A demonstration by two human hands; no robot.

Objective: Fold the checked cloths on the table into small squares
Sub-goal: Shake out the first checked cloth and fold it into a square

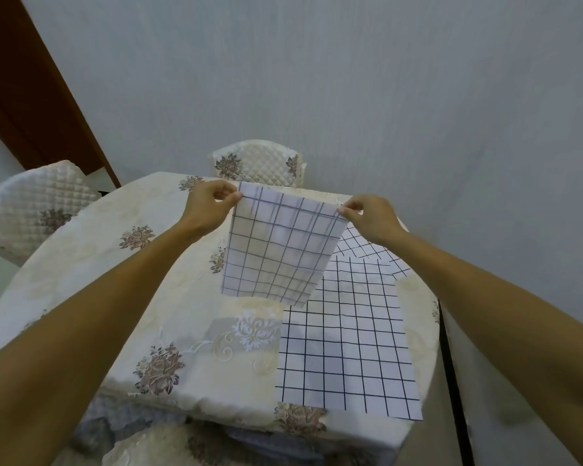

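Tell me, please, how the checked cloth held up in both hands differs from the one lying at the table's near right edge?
The held cloth hangs in the air, pinched at its top corners by the left hand and right hand; the near cloth lies flat on the table, untouched. The held cloth's grid looks grey and faint; the near cloth's is dark and crisp. Both are white with square checks.

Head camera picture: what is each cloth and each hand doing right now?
White checked cloth with dark grid lines, held up: hangs above the table.
Left hand: pinches its top left corner.
Right hand: pinches its top right corner.
Second white checked cloth: lies spread flat on the table.
Third checked cloth behind it: lies flat, partly hidden.
Round table with cream flowered cover: bears both lying cloths.
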